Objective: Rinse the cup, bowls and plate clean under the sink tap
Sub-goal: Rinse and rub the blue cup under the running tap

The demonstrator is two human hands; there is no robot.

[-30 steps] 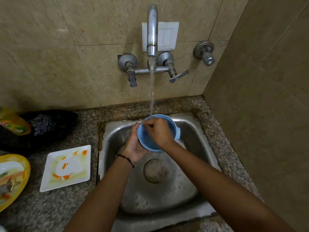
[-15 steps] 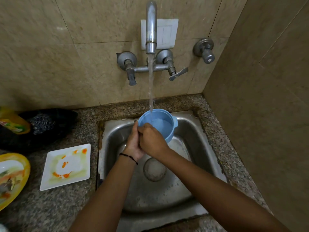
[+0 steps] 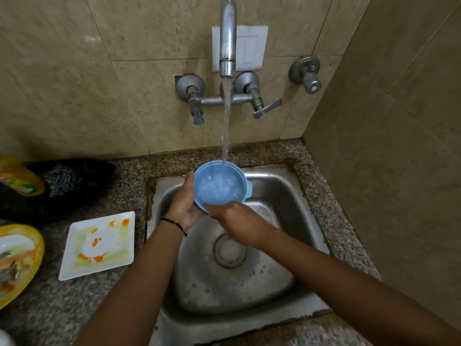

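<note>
A light blue plastic cup (image 3: 220,186) with a small side handle is held mouth-up over the steel sink (image 3: 277,196), right under the running tap (image 3: 227,36). Water streams into it and froths inside. My left hand (image 3: 183,205) grips the cup's left wall and bottom. My right hand (image 3: 239,222) holds its near lower side from below. On the counter to the left lies a white square plate (image 3: 98,245) with orange and yellow smears. A yellow bowl (image 3: 18,260) with food scraps sits at the far left edge.
A black bag with a steel scrubber (image 3: 63,182) and a yellow bottle (image 3: 21,179) lie at the back left of the granite counter (image 3: 104,303). A tiled wall closes in on the right. The tap has two lever valves (image 3: 264,106).
The cup has turned mouth-up under the stream and filled with frothy water. My right hand has slid from the cup's rim down to its lower near side.
</note>
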